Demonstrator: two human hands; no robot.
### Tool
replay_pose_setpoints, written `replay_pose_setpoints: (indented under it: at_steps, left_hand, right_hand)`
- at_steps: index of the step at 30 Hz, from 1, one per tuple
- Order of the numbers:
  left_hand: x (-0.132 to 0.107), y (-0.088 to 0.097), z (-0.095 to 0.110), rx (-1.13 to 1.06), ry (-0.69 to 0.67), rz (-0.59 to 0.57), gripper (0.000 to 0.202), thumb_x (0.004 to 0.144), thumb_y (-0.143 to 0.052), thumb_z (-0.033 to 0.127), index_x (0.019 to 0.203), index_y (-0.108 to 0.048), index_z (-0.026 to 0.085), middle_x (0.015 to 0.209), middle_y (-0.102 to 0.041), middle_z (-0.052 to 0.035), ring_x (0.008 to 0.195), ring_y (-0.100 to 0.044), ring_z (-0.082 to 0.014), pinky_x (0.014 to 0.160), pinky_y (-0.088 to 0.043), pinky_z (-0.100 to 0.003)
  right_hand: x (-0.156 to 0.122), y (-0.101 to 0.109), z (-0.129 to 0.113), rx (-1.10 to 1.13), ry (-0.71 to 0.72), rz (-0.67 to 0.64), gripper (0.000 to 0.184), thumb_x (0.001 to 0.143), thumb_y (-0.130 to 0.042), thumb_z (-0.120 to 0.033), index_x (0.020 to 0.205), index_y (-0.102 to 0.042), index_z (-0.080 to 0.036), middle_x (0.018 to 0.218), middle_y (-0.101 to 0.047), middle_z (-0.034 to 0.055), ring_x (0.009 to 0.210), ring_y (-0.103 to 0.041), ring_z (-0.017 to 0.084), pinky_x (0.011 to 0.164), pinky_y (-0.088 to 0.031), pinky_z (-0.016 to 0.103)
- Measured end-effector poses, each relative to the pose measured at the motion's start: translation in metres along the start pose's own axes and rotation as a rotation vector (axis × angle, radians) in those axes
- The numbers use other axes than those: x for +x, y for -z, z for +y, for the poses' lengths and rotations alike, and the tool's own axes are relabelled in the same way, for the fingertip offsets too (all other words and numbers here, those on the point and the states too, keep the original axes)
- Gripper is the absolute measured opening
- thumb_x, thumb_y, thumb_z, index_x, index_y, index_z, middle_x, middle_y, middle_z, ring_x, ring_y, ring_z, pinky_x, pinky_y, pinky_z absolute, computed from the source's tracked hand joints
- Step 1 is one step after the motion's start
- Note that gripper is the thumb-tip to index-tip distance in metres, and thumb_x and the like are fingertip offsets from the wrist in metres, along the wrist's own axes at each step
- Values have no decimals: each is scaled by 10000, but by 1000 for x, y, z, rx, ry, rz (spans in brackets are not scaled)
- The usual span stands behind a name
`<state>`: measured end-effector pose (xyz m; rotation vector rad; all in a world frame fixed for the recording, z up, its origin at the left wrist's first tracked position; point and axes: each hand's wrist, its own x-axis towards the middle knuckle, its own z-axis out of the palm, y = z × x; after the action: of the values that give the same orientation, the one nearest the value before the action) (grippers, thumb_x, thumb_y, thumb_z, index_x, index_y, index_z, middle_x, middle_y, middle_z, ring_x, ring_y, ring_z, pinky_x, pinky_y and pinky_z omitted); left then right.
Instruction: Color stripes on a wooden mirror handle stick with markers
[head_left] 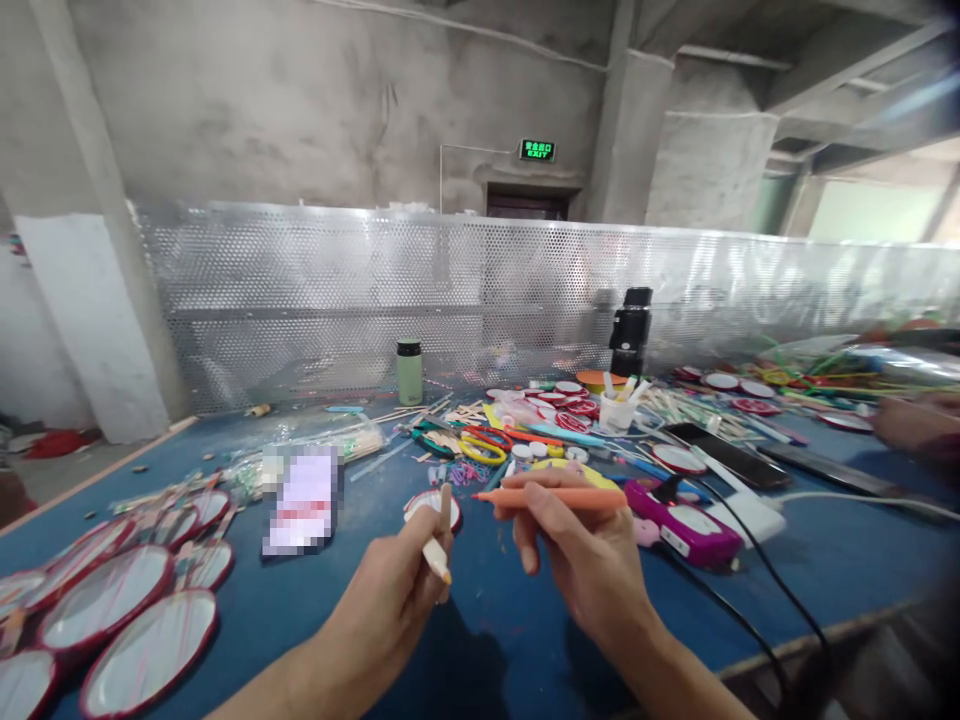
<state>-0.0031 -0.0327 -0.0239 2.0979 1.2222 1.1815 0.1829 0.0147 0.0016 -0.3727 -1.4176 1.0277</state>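
My left hand [397,595] is closed round a thin white stick [441,535] with a yellow tip, held upright above the blue table [480,620]. My right hand [581,545] is closed on an orange pen-like tool [555,497], held level and pointing left. The two hands are close together, a little apart. A small red-rimmed round disc [427,503] lies on the table just behind the left hand.
Several red-rimmed oval fans [127,610] lie at the left. Scissors [480,445], a white cup [616,408], a green flask [409,372], a black bottle [630,330], a purple device [686,530] with cable and a phone [724,455] crowd the back. Another person's hand [919,425] is at the right.
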Motion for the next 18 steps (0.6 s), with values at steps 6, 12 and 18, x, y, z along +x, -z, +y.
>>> replay_pose_setpoints:
  at_steps: [6,12,18]
  left_hand:
    - [0,-3,3,-58,32,-5,196,1001,-370,318,852,-463,231,620,-495,57,526,-401,-112,492,-304,-200]
    - [0,-7,7,-155,57,-28,289,1029,-303,413,857,-447,230,579,-462,65,496,-377,-108,473,-290,-208]
    - [-2,-10,4,-157,54,-54,283,1023,-350,409,832,-453,227,587,-464,64,508,-383,-102,479,-293,-202]
  right_hand:
    - [-15,-9,-4,-229,187,96,117,873,-671,-246,941,-754,-200,713,-744,36,365,-570,96,341,-471,211]
    - [-22,-12,-4,-433,400,90,146,877,-630,-135,954,-732,-206,710,-711,18,424,-605,102,386,-505,203]
    - [-21,-16,-8,-471,395,61,192,879,-616,-111,985,-729,-224,725,-723,6,461,-627,97,422,-513,195]
